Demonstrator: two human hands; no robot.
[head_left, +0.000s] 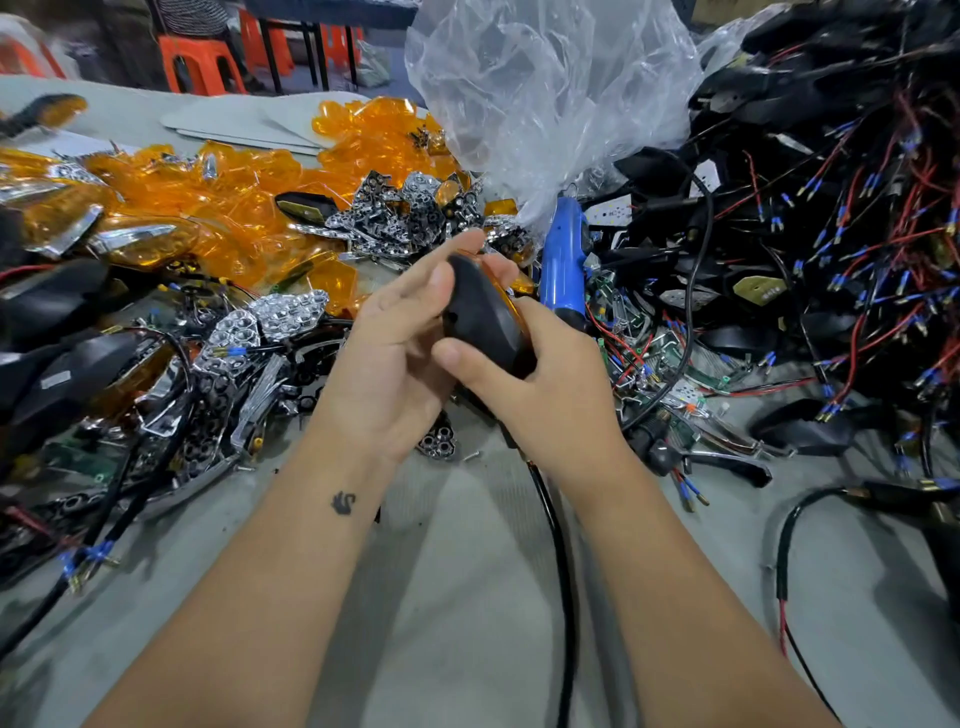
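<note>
- Lamp housing: black shell held up over the table, between both hands, centre of view. Black back faces the camera; an amber lens edge shows along its far side.
- Right hand: fingers wrapped round the lower end of the housing, thumb laid across the black back. This looks like the holding grip that steadies the part.
- Left hand: fingers straight and released, lying flat along the left flank of the housing, thumb touching its upper end. Judged to be bracing or pressing the shell rather than gripping it, perhaps to seat or part shell and lens.
- Black cable trails from under the hands toward the near table edge. It probably belongs to the housing, but the join is hidden by the right hand.
- Blue screwdriver lies just behind the right hand, within easy reach.
- Left of the hands: loose amber lenses and chrome reflectors in heaps. Right: a pile of wired black housings.
- Clear plastic bag stands behind the screwdriver.
- Obstruction: the heaps crowd both sides, and the trailing cable could snag when the part is set down.
</note>
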